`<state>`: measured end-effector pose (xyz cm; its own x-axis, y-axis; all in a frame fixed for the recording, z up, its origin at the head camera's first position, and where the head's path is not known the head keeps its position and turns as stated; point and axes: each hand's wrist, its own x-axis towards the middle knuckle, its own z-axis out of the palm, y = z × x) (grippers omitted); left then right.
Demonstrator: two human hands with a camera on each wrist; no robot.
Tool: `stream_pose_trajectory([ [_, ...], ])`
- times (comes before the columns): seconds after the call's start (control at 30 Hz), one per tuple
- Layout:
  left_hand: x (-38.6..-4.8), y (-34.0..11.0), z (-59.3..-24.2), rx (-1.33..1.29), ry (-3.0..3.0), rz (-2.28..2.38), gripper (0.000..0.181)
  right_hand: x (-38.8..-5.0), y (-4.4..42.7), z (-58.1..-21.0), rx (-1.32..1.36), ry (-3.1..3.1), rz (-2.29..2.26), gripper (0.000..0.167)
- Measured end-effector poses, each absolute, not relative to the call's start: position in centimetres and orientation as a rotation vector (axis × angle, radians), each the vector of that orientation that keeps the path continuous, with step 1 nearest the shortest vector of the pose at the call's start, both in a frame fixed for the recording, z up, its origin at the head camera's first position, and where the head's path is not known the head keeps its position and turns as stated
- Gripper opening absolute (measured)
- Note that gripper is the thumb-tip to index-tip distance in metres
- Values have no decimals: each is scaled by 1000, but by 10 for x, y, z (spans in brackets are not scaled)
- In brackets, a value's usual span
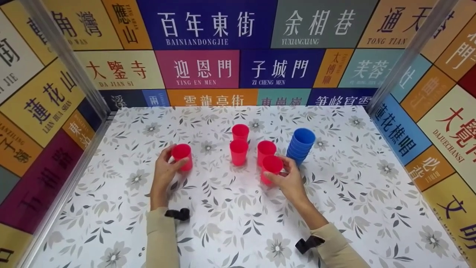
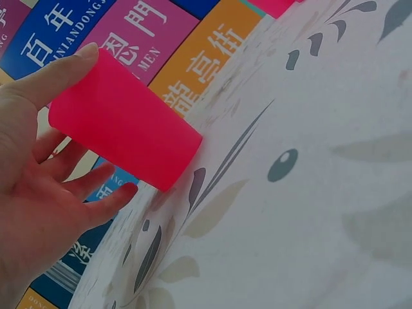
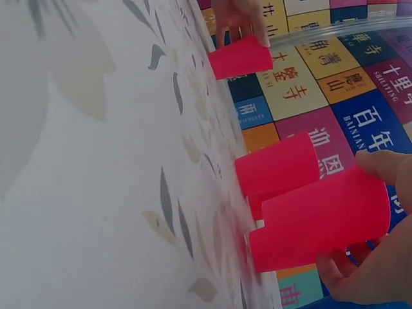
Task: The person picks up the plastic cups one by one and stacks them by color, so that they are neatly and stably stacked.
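At the left of the table, my left hand (image 1: 166, 168) holds a red cup (image 1: 183, 158) upright between thumb and fingers. In the left wrist view, the thumb lies at the rim of that cup (image 2: 125, 119) and the other fingers are on its far side. My right hand (image 1: 291, 181) grips another red cup (image 1: 271, 171) by its sides, just in front of a red cup (image 1: 266, 149) that it partly hides. Whether the right-hand cup touches the table cannot be told. Two more red cups stand one behind the other in the middle, the front one (image 1: 238, 152) overlapping the rear one (image 1: 240, 130).
A stack of blue cups (image 1: 300, 145) stands just beyond my right hand, to its right. The white table (image 1: 223, 230) has a leaf and flower print. Panels with coloured lettering (image 1: 200, 69) rise at the back and both sides.
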<state>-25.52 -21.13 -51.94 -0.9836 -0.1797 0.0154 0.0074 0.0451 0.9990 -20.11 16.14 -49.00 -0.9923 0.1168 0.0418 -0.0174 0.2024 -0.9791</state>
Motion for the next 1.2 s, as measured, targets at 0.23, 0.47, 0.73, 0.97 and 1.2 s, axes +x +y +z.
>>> stream_pose_trajectory([
  [0.23,-256,-210,-522,232,-2161,-2115,74,-195,150,-469,-4,-2344,1951,69],
  [0.47,-256,-209,-522,272,-2140,-2178,75,-197,137,-448,168,-2323,1993,69],
  [0.73,-257,-208,-523,273,-2152,-2177,73,-204,120,-427,312,-2333,2002,69],
  [0.97,-258,-209,-524,268,-2131,-2203,71,-217,104,-411,442,-2293,2058,69],
  [1.2,-256,-209,-525,282,-2147,-2201,73,-230,90,-396,472,-2293,2103,68],
])
